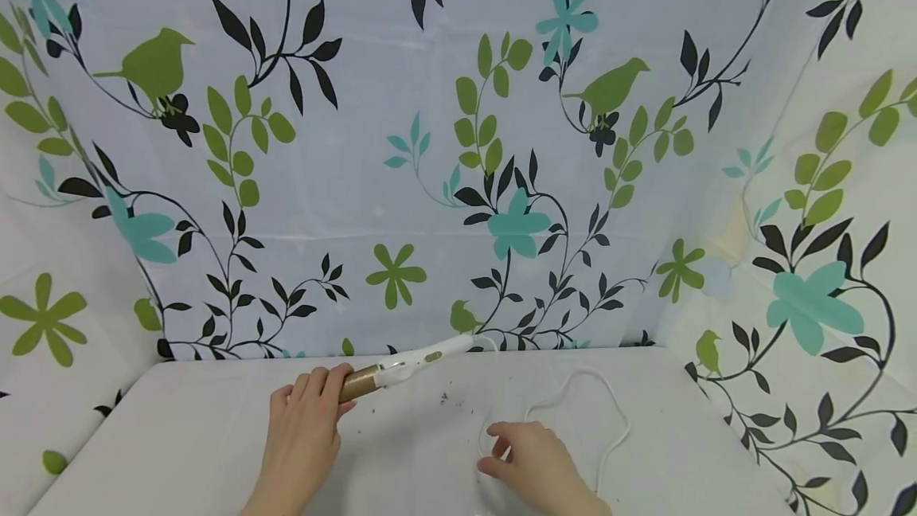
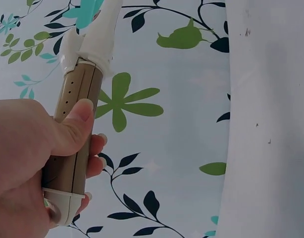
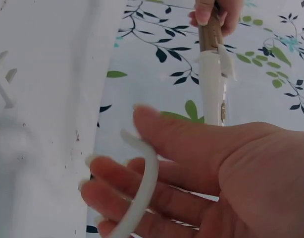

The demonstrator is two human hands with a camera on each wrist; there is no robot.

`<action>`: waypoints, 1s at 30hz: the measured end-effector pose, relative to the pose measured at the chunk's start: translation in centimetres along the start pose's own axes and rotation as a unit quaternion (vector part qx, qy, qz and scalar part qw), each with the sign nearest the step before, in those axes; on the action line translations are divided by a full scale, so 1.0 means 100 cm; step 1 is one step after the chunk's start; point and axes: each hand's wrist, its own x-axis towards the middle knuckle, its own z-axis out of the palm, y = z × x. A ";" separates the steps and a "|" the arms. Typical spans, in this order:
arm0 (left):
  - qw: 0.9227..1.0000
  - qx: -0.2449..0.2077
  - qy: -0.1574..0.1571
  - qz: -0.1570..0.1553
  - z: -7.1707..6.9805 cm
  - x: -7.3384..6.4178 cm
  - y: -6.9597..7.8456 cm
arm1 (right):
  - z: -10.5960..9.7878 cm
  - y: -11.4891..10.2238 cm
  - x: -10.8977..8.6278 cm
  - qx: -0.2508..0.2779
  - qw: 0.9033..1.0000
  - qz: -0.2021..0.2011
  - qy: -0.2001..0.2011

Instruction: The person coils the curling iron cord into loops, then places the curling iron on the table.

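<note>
My left hand (image 1: 304, 428) grips the gold barrel of a white-handled curling iron (image 1: 423, 360), held tilted above the white table. In the left wrist view the thumb lies along the barrel (image 2: 77, 171), and fingertips show on the far side. A white cord (image 1: 618, 408) runs from the handle's end and loops near my right hand (image 1: 537, 460). That hand is low at the centre right, its fingers loosely bent and thumb apart from them. In the right wrist view the cord (image 3: 148, 181) passes in front of its fingers; whether it touches them I cannot tell.
The white table (image 1: 401, 468) has small dark marks (image 1: 444, 399) on its surface. Behind it hangs a cloth (image 1: 344, 158) printed with birds, leaves and flowers, which also covers both sides.
</note>
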 end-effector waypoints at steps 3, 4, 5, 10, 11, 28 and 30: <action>1.000 0.008 0.015 0.020 -0.001 0.004 -0.001 | 0.002 0.000 -0.001 0.035 0.999 -0.010 -0.029; 0.999 0.009 0.023 0.028 -0.002 0.005 -0.001 | 0.002 -0.001 -0.002 0.045 0.998 -0.013 -0.040; 0.999 0.010 0.033 0.036 -0.002 0.006 -0.002 | 0.002 -0.001 -0.002 0.052 0.997 -0.014 -0.051; 0.996 -0.004 0.070 0.058 -0.003 0.011 -0.004 | 0.001 -0.007 -0.005 -0.008 0.998 -0.042 -0.054; 0.996 -0.007 0.073 0.060 -0.002 0.011 -0.004 | 0.001 -0.008 -0.005 -0.031 0.997 -0.048 -0.049; 0.995 -0.033 0.054 0.071 0.003 0.012 -0.016 | -0.022 -0.016 -0.023 -0.036 0.937 -0.303 0.170; 0.995 -0.037 0.054 0.069 0.004 0.011 -0.016 | -0.022 -0.017 -0.023 -0.031 0.931 -0.313 0.185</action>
